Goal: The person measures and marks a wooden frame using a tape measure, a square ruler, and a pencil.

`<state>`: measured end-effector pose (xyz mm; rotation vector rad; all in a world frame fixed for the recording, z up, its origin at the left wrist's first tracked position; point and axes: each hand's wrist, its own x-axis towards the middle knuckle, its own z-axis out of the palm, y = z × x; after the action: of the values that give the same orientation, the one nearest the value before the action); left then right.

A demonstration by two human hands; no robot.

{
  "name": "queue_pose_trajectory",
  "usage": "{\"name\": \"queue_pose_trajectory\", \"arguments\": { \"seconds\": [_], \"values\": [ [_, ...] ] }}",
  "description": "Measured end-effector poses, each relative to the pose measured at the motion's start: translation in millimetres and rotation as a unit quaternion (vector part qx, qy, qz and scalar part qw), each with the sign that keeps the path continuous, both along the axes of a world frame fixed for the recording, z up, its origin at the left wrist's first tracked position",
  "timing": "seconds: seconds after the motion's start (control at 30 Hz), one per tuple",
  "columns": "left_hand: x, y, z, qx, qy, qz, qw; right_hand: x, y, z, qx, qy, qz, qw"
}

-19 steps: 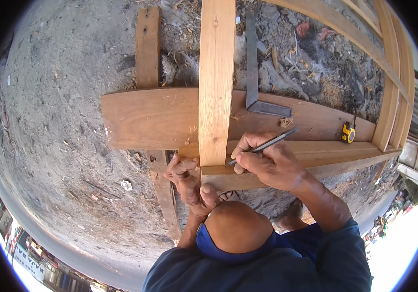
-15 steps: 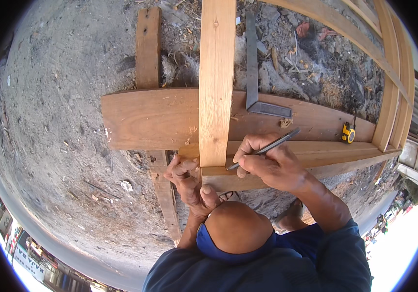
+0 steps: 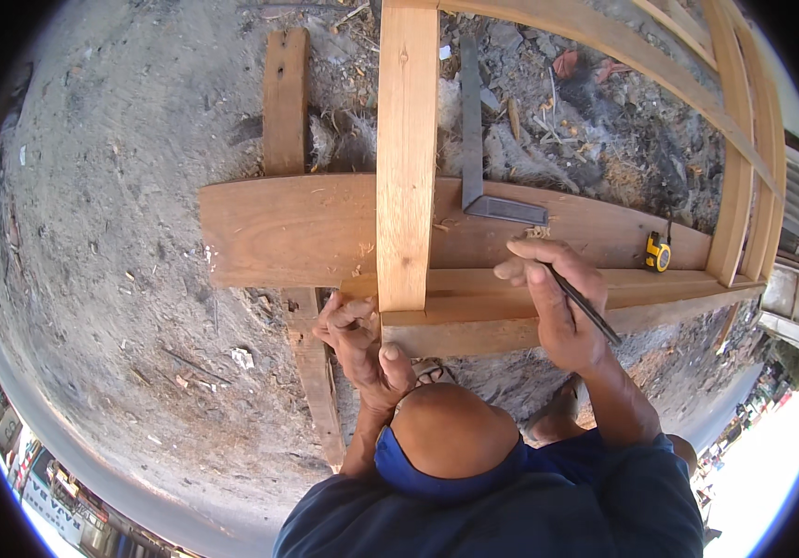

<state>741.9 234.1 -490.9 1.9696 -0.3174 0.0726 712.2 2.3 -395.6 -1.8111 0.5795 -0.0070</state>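
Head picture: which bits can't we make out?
In the head view:
Board: middle hidden under the beam.
Sandal beside the left hand: mostly hidden by the knee.
Pencil in the right hand: which end writes, too small to tell.
Tape measure: markings too small.
Frame: far part cut off by the upper edge.

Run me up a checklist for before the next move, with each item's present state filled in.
1. Left hand at the near beam's end, thumb against it: ok.
2. Pencil secure in the right hand: ok.
3. Pencil set against the corner where the long beam meets the near beam: not ok; it is held away to the right.
4. Clear pencil mark at that corner: cannot tell; too small to see.
5. Metal square lying at the wide board, within view: ok.
6. Tape measure on the wide board: ok.
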Motion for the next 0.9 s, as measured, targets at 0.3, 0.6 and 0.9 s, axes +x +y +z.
{"name": "queue_pose_trajectory", "arguments": {
  "seconds": [0.3,0.6,0.9],
  "values": [
    [-2.0,4.6,4.8,0.011,0.021,-0.039,0.999,-110.8,-68.6,13.5,-0.383,0.095,0.26,0.881],
    [-0.4,4.2,6.8,-0.023,0.051,-0.008,0.998,-106.7,-66.8,3.9,-0.434,0.043,0.283,0.854],
    [46.1,-5.6,60.2,-0.114,0.031,-0.003,0.993,-118.7,-70.8,-4.0,-0.451,0.067,0.294,0.84]
  ]
}}
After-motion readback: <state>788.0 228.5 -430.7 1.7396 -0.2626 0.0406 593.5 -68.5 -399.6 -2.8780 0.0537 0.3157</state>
